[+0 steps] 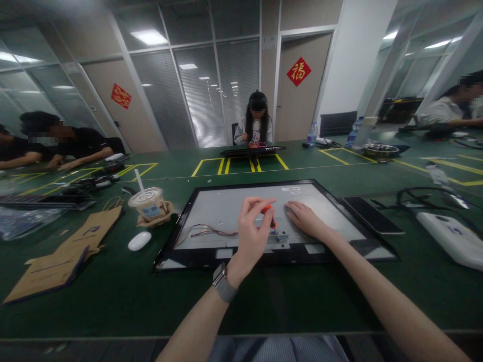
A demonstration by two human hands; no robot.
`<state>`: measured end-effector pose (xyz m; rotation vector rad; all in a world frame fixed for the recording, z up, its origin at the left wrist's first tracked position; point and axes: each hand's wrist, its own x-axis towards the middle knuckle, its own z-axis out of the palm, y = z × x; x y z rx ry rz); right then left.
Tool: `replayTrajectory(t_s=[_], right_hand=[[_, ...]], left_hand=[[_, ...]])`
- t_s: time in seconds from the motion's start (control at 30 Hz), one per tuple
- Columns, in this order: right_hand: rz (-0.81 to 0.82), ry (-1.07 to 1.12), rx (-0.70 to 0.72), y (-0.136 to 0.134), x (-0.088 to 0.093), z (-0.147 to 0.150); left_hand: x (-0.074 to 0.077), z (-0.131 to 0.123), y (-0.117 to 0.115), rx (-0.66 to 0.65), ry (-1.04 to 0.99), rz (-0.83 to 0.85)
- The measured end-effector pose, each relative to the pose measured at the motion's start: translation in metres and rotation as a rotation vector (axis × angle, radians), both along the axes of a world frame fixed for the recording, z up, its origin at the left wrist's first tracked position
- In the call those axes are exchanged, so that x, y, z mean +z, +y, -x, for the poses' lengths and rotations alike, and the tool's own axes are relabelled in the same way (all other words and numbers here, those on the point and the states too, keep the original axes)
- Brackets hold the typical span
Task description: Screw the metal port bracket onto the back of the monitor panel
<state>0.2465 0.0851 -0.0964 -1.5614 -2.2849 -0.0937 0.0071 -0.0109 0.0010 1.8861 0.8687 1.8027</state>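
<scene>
A flat display panel (pixel 234 201) with a black frame and grey metal back lies on the green table in front of me. My left hand (pixel 253 221), with a watch on its wrist, is closed on a small orange-and-black screwdriver (pixel 273 222), held over a metal bracket (pixel 279 237) near the panel's front edge. The screwdriver's tip is too small to make out. My right hand (pixel 305 218) rests palm down on the metal back, its fingers stretched out. Thin coloured wires (pixel 206 230) run along the panel on the left.
Left of the panel are a lidded drink cup (pixel 151 205) with a straw, a white mouse (pixel 139 241) and brown paper bags (pixel 71 251). To the right lie a black phone (pixel 372 215), dark cables and a white device (pixel 451 236). People sit across and along the table.
</scene>
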Motion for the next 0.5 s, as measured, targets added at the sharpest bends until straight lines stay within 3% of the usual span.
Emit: replayTrajectory(t_s=[0.5], right_hand=[[-0.011, -0.022, 0.002, -0.0006, -0.0009, -0.0002]], left_hand=[[-0.0015, -0.0006, 0.0027, -0.015, 0.013, -0.002]])
